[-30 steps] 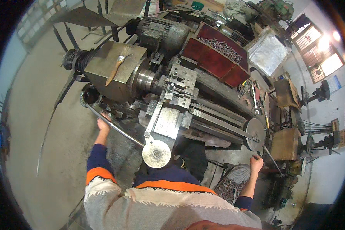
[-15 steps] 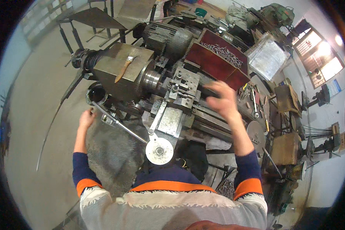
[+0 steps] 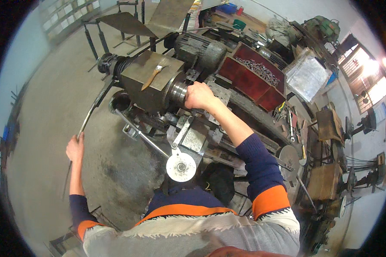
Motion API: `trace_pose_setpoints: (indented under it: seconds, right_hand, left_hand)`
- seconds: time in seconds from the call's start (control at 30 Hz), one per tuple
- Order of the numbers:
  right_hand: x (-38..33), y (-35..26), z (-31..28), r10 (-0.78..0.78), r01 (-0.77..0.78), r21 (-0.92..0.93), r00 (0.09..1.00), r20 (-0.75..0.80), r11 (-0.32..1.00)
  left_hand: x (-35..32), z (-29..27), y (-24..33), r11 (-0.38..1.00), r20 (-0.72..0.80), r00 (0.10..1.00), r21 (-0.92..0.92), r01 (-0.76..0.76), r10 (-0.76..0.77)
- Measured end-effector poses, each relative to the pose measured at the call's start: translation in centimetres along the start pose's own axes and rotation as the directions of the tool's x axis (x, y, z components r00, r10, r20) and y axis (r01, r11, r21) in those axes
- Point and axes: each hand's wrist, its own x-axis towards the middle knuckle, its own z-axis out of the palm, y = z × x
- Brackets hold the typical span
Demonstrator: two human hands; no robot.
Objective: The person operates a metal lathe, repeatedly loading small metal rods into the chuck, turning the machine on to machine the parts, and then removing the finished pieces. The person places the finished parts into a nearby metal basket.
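Observation:
My left hand (image 3: pixel 75 148) is closed around a long metal lever (image 3: pixel 91 115), which runs down from the far left end of a lathe headstock (image 3: pixel 135 79). My right hand (image 3: pixel 199 95) is at the front of the round steel spindle nose (image 3: pixel 177 92), its fingers curled in against it. Whatever those fingers hold is hidden. Below my right forearm lies the tool slide (image 3: pixel 194 139), with a white round handwheel (image 3: pixel 181 167) at its near end. A wooden-handled brush (image 3: pixel 152 78) rests on top of the headstock.
Behind the slide stands a dark red bin (image 3: pixel 248 85) of small metal parts (image 3: pixel 258 70). A motor (image 3: pixel 201 49) sits behind the headstock. Wrenches (image 3: pixel 292 128) lie at the right. A steel rod (image 3: pixel 148 139) sticks out near the handwheel, and more machines (image 3: pixel 326 180) stand farther right.
My left hand has moved left and down and taken hold of the lever, which has swung. My right hand has gone from above the tool slide leftward to the spindle nose. The view has shifted slightly.

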Motion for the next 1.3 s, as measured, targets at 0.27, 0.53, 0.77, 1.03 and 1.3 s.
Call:
trace_pose_setpoints:
  seconds: [0.27, 0.53, 0.77, 1.03, 1.3]
  right_hand:
    - [-2.6, -1.4, -2.7, -0.014, 0.005, -0.125, 0.998, -0.067, 0.992]
    - [-17.7, -1.1, -0.5, -0.101, 0.430, 0.600, 0.859, -0.502, 0.675]
    - [-22.0, -1.2, 0.7, 0.034, 0.419, 0.741, 0.859, -0.511, 0.525]
    - [-22.0, 0.3, 1.8, 0.056, 0.412, 0.789, 0.871, -0.487, 0.455]
    - [-21.5, 0.9, 2.3, 0.091, 0.342, 0.854, 0.909, -0.406, 0.392]
  left_hand:
    - [-4.9, -1.9, 3.7, 0.997, 0.091, 0.993, -0.013, -0.073, 0.073]
    - [-8.7, -7.9, 17.9, 0.234, 0.003, 0.769, -0.953, -0.192, 0.640]
    - [-15.8, -8.5, 30.8, -0.196, -0.197, 0.343, -0.980, -0.038, 0.918]
    - [-17.3, -6.9, 32.5, -0.122, -0.069, 0.298, -0.979, 0.162, 0.952]
    - [-16.6, -5.7, 32.7, -0.038, -0.008, 0.309, -0.995, 0.090, 0.951]
